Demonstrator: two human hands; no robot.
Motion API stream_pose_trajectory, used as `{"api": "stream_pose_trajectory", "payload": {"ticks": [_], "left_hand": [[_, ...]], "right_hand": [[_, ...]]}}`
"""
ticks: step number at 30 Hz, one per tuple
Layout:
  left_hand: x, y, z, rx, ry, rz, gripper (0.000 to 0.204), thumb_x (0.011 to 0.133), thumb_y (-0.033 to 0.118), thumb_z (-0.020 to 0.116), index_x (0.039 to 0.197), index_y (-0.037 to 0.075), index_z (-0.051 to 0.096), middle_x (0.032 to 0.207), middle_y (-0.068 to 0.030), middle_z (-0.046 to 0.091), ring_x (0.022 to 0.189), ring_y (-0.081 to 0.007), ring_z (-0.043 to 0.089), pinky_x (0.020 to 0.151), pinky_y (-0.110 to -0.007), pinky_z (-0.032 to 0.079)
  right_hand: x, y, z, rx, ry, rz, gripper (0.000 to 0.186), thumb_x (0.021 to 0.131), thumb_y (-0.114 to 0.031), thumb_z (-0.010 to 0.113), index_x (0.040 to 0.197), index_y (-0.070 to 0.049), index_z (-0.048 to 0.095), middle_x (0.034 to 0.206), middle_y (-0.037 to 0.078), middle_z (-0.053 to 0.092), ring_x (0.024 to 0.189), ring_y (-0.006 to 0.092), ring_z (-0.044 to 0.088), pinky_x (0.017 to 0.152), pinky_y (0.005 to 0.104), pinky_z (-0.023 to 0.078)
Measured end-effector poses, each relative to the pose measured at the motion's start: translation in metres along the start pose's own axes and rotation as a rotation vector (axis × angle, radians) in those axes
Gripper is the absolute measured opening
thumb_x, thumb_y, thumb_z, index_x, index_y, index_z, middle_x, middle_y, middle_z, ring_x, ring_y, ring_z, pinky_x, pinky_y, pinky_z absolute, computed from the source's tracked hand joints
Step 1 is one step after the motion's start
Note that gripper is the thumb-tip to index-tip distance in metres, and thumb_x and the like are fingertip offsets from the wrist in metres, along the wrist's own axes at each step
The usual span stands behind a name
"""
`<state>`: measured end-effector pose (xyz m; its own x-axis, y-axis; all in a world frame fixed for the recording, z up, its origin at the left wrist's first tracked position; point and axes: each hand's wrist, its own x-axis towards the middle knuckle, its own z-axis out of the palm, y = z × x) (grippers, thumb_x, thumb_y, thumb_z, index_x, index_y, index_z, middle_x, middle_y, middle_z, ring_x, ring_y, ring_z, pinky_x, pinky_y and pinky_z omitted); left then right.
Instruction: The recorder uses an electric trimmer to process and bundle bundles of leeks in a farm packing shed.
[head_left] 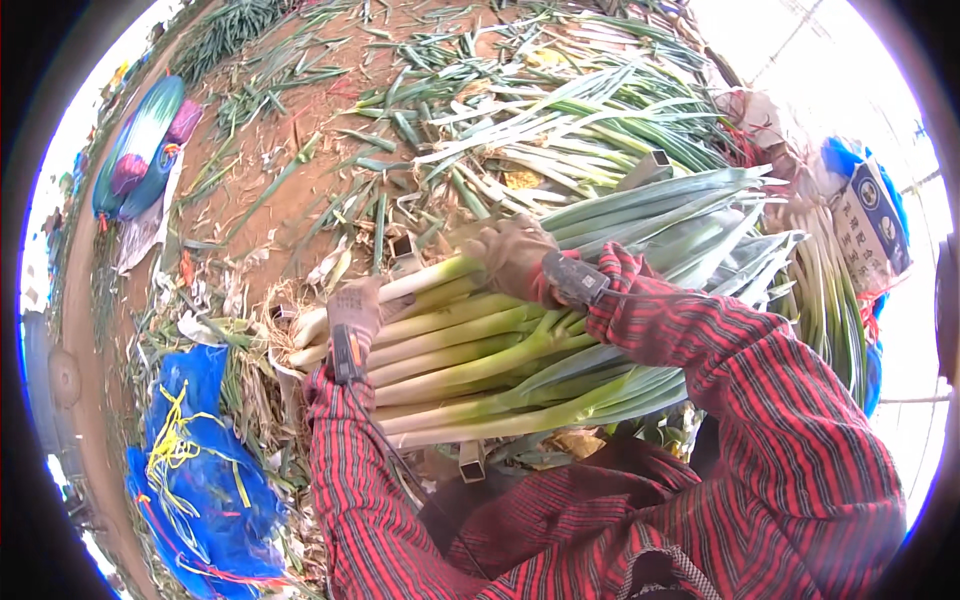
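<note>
A bundle of long leeks point(520, 350) lies crosswise in front of me, white root ends to the left, green leaves to the right, on square metal bars point(471, 460). My left hand point(355, 305), gloved, grips the white stems near the roots at the bundle's upper left. Higher up and to the right, my right hand point(512, 252), also gloved, has its fingers curled over a leek at the upper edge where white turns green; its fingertips are slightly blurred. Both forearms wear red striped sleeves with small devices strapped at the wrists.
Loose leeks point(590, 110) and cut leaves cover much of the dirt floor point(275, 180) behind. Blue plastic with yellow string point(200, 480) lies lower left. Rolls of film or twine point(140, 150) sit upper left. At right are more leeks point(830, 300) and a printed sack point(878, 225).
</note>
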<state>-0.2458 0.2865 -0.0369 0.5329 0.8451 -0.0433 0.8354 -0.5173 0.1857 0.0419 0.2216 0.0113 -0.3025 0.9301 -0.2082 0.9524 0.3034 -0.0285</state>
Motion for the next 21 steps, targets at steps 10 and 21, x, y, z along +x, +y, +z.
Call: {"api": "stream_pose_trajectory", "payload": {"ticks": [10,21], "left_hand": [[0.004,-0.003,0.007,-0.054,-0.045,-0.044,0.069,0.079,0.075,0.069,0.112,0.014,0.074,0.092,-0.0170,0.074,0.088,-0.0361,0.072,0.080,-0.047,0.056],[-0.011,0.076,0.063,0.114,0.516,-0.097,0.066,0.086,0.036,0.074,0.137,0.001,0.051,0.130,-0.0251,0.057,0.122,-0.0417,0.051,0.109,-0.055,0.037]], "right_hand": [[0.006,0.009,0.039,0.035,0.444,-0.132,0.028,0.091,-0.023,0.061,0.119,-0.018,0.061,0.105,0.007,0.069,0.096,0.0280,0.068,0.085,0.0432,0.053],[0.005,0.007,0.024,0.172,0.093,0.000,0.037,0.087,-0.030,0.062,0.122,-0.018,0.063,0.110,0.008,0.067,0.102,0.0321,0.066,0.088,0.0470,0.052]]}}
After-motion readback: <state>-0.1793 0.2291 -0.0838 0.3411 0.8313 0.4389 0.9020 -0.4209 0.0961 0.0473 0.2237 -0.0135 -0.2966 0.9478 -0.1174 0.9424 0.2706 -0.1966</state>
